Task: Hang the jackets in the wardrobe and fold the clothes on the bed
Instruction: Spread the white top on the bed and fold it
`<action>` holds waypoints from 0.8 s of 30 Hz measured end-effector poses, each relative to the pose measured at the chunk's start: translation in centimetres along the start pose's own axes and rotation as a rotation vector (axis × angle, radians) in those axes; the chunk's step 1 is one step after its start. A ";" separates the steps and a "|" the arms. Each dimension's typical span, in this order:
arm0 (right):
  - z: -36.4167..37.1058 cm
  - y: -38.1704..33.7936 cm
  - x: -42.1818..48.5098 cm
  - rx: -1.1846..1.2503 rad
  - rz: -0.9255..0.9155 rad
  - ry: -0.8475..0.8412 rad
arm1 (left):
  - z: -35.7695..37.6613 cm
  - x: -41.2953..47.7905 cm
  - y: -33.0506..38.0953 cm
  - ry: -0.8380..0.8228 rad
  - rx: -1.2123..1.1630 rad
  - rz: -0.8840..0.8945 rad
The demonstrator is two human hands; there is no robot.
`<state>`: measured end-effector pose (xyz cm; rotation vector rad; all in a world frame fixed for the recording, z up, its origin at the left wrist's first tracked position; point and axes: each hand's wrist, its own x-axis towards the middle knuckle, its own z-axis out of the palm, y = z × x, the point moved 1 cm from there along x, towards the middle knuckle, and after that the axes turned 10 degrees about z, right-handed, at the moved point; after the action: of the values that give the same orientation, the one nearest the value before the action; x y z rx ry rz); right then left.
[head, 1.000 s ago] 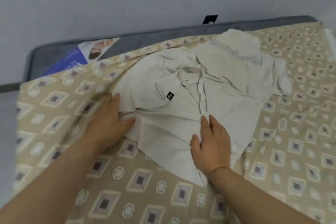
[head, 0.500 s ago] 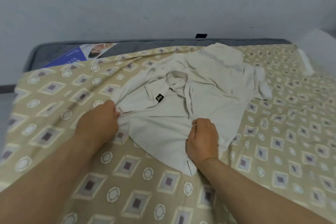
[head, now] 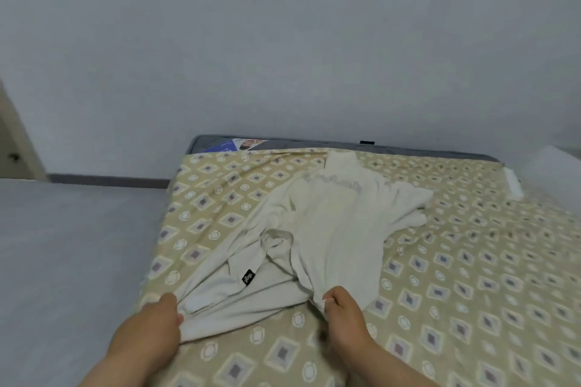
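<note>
Fabric of the cream shirt [head: 333, 229] lies spread and creased across the bed [head: 471, 292], on a beige patterned sheet [head: 217, 198], with its near edge drawn toward the bed's near-left side. The left hand [head: 154, 324] has its fingers curled round a bunch of the near-left edge. The right hand [head: 342, 311] pinches the near-right edge, fingers curled. Between the hands the cloth runs in long folds. A small black label [head: 248, 276] shows on the shirt, beyond the left hand.
</note>
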<state>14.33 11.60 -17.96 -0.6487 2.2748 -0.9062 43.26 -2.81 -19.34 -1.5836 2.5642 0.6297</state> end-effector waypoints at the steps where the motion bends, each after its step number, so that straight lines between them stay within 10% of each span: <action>1: -0.1 0.0 -1.8 0.001 -0.015 -0.030 | 0.2 -2.4 -0.8 0.012 -0.009 -0.027; 11: -0.7 -0.7 -17.7 -0.104 -0.091 -0.527 | 1.2 -21.1 -2.7 0.017 -0.041 -0.259; 16: -0.6 0.9 -21.0 -0.539 0.027 -1.185 | 1.1 -25.6 -1.8 -0.491 0.207 -0.285; 24: -0.8 1.3 -15.7 -0.090 0.018 -0.480 | 2.1 -24.7 -2.8 -0.119 0.168 -0.362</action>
<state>24.50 22.58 -13.00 -0.7876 1.8916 -0.5645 56.98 17.68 -15.67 -1.8236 2.1069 0.4434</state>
